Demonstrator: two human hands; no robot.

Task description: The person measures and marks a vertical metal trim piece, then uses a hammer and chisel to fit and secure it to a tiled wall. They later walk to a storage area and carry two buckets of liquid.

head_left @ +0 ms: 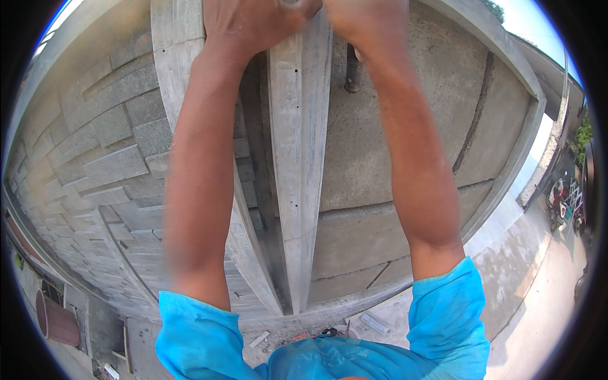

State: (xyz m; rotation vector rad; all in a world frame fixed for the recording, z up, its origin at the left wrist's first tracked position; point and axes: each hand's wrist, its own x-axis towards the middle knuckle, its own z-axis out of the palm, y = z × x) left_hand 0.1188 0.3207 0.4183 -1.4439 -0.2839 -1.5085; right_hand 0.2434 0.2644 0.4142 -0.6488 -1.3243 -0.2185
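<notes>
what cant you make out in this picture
All in the head view:
Left hand: cut off by the top edge; its grip is unclear.
Right hand: also cut off there.
Dark rod: upper end hidden by the right hand.
Motorbike: too small near the right rim for details.

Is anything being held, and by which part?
The right hand appears to grip a dark rod above its lower end; for the left hand, I cannot tell.

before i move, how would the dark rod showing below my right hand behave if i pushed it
The dark rod would probably stay stiff, since its visible length looks straight. Loose on a flat surface, it might roll, as its sides look rounded. It may be hard to snap, looking fairly thick.
</notes>
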